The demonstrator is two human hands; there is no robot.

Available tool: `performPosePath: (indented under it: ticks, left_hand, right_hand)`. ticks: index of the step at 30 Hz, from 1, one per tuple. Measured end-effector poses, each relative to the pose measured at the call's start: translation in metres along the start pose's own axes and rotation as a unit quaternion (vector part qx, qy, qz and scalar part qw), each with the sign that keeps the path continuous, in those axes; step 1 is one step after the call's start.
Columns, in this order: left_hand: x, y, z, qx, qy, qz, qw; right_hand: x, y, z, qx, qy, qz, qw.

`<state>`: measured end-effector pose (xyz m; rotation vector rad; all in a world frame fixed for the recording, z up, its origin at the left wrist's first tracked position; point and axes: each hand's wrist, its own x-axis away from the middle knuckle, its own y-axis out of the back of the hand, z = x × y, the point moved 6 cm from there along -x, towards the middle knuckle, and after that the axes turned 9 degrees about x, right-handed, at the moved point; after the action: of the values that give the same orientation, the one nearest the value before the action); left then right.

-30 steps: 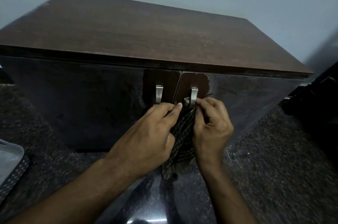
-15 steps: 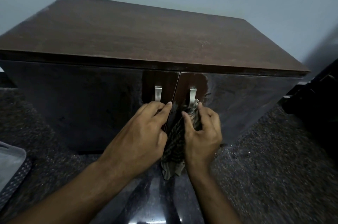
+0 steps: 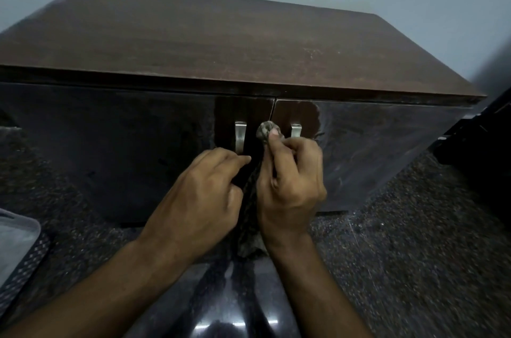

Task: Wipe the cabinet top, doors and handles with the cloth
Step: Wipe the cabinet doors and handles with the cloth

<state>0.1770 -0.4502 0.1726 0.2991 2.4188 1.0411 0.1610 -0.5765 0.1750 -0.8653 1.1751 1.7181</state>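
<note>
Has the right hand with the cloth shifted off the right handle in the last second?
Yes. The right hand has carried the cloth leftward, up between the right handle and left handle.

Both forearms are bare up to the frame's edge, with no sleeves showing. The left hand and right hand wear no gloves.

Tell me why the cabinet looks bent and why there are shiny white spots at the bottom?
Head view: the wide-angle lens bows the cabinet top and splays the doors; the white spots are lamp glare on the glossy counter; the room is dim, and the right edge looks smeared.
</note>
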Motion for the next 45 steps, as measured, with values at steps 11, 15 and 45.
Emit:
performPosePath:
  ticks: [11,15,45]
  left_hand:
    - [-0.002,-0.014,-0.004,0.025,-0.022,0.032,0.999]
    - [-0.002,-0.02,-0.003,0.033,-0.023,0.045,0.998]
    - [-0.008,-0.041,-0.024,0.076,-0.021,0.086,0.993]
  right_hand:
    - [0.04,-0.02,-0.018,0.061,0.0,0.077,0.995]
    - [0.028,-0.02,-0.017,0.043,0.012,0.05,0.998]
    - [0.02,-0.005,-0.067,-0.045,-0.14,0.023,0.989]
